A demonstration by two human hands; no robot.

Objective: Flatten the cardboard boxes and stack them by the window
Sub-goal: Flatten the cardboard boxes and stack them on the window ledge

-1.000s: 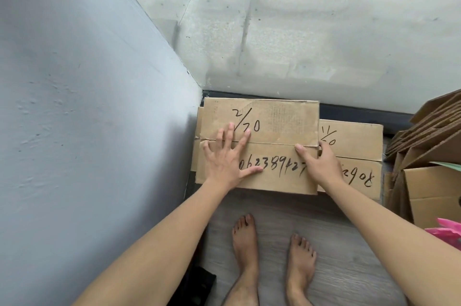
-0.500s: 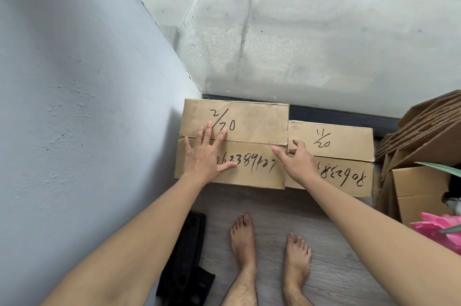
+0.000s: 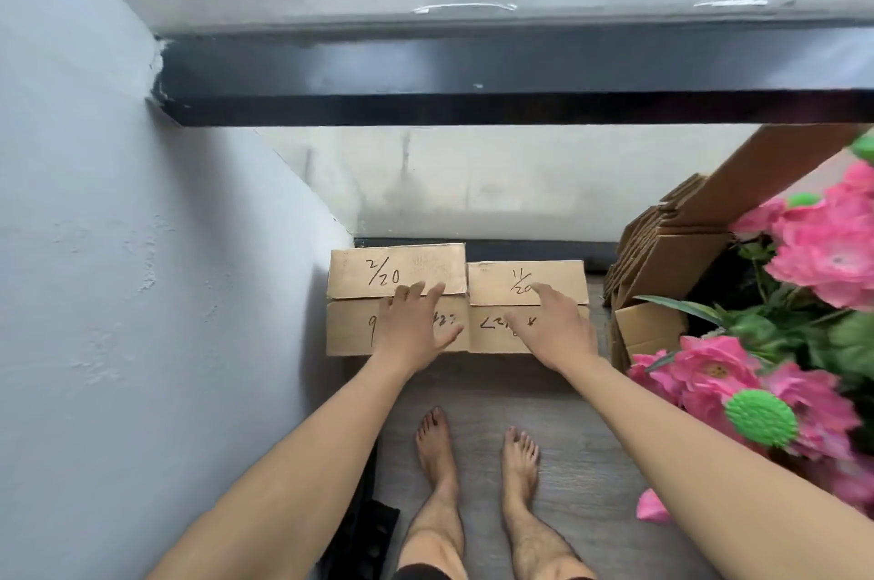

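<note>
Wall and window: grey plaster wall (image 3: 118, 272) on my left, window ledge (image 3: 473, 106) ahead above the boxes.
Side pile: brown corrugated cardboard pile (image 3: 662, 258) at right, pink flowers (image 3: 813, 248) in front of it.
Left box: box marked 2/20 (image 3: 359, 276) lies on the floor against the wall under the window, long axis left to right, matte and creased.
Right box: box marked 1/20 (image 3: 492, 284) touches its right side.
My left hand (image 3: 414, 326): fingers spread flat over the left box, gripping nothing.
My right hand (image 3: 553, 324): fingers extended over the right box, holding nothing.
Next: both boxes lie straight ahead, one per hand.
</note>
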